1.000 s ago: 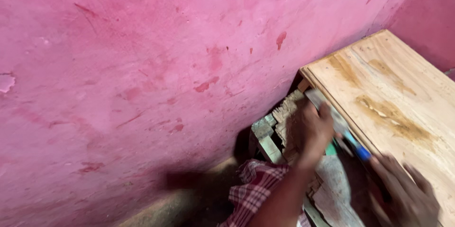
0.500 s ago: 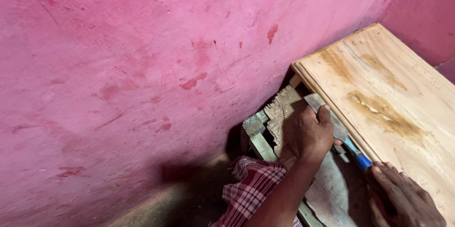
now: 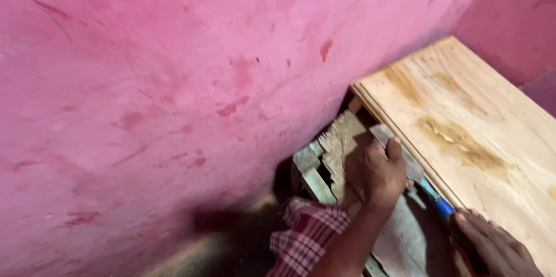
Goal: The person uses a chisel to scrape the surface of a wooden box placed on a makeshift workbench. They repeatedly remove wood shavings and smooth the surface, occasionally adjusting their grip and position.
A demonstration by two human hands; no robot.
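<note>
My left hand [image 3: 379, 170] presses down on a grey flat blade-like piece [image 3: 399, 149] that lies over rough wood scraps [image 3: 341, 141] beside a plywood board [image 3: 469, 132]. My right hand [image 3: 495, 245] is at the lower right edge, fingers curled by the blue handle [image 3: 443, 206] of a thin tool that runs along the board's edge. The grip itself is partly cut off by the frame. A checked sleeve [image 3: 307, 236] covers my left forearm.
A rough pink plastered wall [image 3: 174, 80] fills the left and top of the view and meets another pink wall [image 3: 515, 16] at the right. Greenish wooden slats [image 3: 310, 167] lie in the dark gap between wall and board.
The view has shifted, so the board and hands sit slightly lower and more to the right. My left hand stays pressed on the grey piece; my right hand stays by the blue handle.
</note>
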